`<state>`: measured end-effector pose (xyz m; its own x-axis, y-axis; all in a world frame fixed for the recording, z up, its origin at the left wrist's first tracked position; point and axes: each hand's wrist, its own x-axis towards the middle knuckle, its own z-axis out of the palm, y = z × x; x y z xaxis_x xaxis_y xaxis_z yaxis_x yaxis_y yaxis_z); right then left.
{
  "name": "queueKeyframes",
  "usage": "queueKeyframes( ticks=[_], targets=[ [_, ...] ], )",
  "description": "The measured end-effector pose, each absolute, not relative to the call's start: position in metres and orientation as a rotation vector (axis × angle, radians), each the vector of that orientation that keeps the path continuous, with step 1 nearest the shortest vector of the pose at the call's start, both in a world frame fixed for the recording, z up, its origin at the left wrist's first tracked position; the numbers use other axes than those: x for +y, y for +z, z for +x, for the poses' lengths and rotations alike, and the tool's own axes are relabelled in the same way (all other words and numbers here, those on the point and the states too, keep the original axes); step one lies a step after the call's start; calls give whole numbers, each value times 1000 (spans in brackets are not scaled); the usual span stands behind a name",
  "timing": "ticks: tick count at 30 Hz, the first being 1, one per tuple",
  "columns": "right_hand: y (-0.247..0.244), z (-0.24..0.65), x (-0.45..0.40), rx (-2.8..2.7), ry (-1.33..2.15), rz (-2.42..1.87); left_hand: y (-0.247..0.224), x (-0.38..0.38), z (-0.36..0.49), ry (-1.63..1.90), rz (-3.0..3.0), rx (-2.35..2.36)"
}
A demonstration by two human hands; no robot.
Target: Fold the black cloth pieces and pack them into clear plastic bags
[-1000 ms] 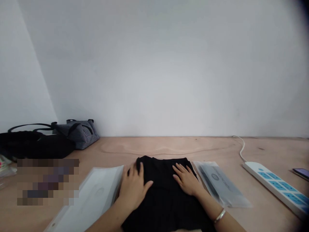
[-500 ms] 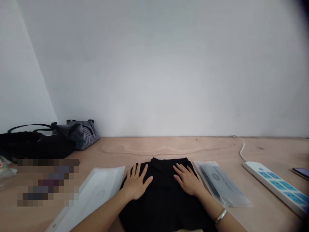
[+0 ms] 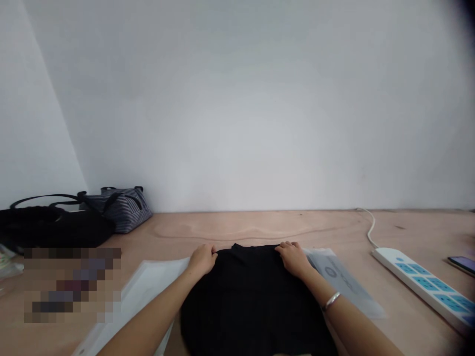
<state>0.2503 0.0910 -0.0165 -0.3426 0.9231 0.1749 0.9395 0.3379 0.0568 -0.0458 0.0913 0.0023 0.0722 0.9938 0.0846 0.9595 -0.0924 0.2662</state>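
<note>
A black garment [image 3: 252, 301] lies spread on the wooden table in front of me; its exact kind I cannot make out. My left hand [image 3: 203, 259] is closed on its far left corner, fingers curled over the edge. At the far right corner, my right hand [image 3: 293, 257] pinches the cloth in the same way, with a silver bangle [image 3: 332, 300] on that wrist. Under my left forearm lies a frosted plastic bag [image 3: 148, 282]. Beside my right forearm rests another frosted bag [image 3: 343, 282] with a round printed mark.
A white power strip [image 3: 423, 284] with blue sockets and a cord lies at the right, near a phone [image 3: 463, 264]. A black bag [image 3: 55, 227] and a striped bag [image 3: 126, 210] stand at the far left. A pixelated patch hides something at the left. The wall [image 3: 245, 109] bounds the table's back.
Both hands have gone from lying flat with fingers spread on the cloth to gripping its far corners. They have moved away from me and slightly outward.
</note>
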Motion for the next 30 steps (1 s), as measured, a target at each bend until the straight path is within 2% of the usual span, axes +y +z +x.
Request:
queueKeyframes(
  ticks=[9,13,16,19,24,27,30],
  targets=[
    [18,269,48,-2457,-211,-1656,44,43,-61,652,2372,1614],
    [37,283,-7,-2477,179,-1470,63,4,-80,524,2280,1314],
    [45,289,-40,-2515,564,-1501,70,-18,-88,239,2177,1179],
    [50,286,-49,-2499,742,-1577,68,-25,-82,136,2153,1197],
    [41,249,-19,-2365,436,-1491,38,-19,-41,505,2416,1425],
    [18,224,-3,-2441,272,-1478,8,-16,-21,410,2509,1550],
    [-12,211,2,-2520,267,-1549,-17,-14,-14,248,2504,1641]
  ],
)
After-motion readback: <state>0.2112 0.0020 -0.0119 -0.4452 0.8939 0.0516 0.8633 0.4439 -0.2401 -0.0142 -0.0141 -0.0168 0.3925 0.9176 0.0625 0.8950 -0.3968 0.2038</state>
